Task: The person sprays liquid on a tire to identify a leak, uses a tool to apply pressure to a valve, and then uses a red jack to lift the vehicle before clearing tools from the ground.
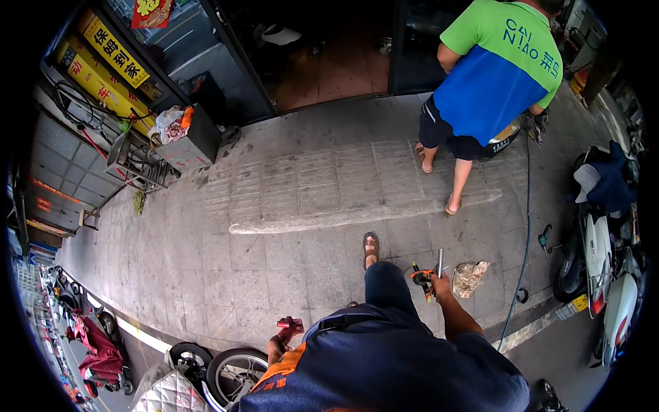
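At my left side, my left hand [276, 348] is closed around a dark red object [291, 327], small and angular; its kind is unclear. In my right hand [441, 284] is a bunch of hand tools [422, 278] with orange, black and yellow parts, and a silver metal rod or tube [440, 261] stands up from it. The fingers partly hide these tools. Just right of that hand, a crumpled, stained rag [470, 279] lies on the paving.
A person [498, 82] in a green and blue shirt stands ahead right. A dark hose [527, 226] crosses the paving near a teal power tool [544, 237]. Scooters [604, 257] line the right side; a spoked wheel [237, 374] is lower left. A metal cabinet [189, 147] stands beside the doorway.
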`<move>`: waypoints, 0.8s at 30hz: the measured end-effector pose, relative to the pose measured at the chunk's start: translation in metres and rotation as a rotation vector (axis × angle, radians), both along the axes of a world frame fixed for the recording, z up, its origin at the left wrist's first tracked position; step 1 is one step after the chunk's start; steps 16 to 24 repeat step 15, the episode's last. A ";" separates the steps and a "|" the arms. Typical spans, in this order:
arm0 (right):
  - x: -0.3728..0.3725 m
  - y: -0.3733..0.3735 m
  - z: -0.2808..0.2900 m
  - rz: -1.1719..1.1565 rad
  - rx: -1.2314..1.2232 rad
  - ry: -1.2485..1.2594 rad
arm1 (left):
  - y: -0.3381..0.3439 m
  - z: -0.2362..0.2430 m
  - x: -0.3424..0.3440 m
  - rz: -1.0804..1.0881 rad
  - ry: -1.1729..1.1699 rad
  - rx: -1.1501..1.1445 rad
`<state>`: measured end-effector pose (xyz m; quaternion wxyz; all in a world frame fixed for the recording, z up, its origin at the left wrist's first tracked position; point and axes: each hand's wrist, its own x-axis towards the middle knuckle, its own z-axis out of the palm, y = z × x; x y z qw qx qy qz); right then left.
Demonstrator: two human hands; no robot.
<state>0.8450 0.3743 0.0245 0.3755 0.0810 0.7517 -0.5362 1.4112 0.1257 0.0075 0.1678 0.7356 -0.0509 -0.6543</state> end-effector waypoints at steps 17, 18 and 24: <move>-0.302 -0.360 -0.030 0.009 -0.036 -0.102 | -0.399 0.018 -0.322 -0.164 -0.057 -0.034; -0.302 -0.360 -0.030 0.009 -0.036 -0.102 | -0.399 0.018 -0.322 -0.164 -0.057 -0.034; -0.302 -0.360 -0.030 0.009 -0.036 -0.102 | -0.399 0.018 -0.322 -0.164 -0.057 -0.034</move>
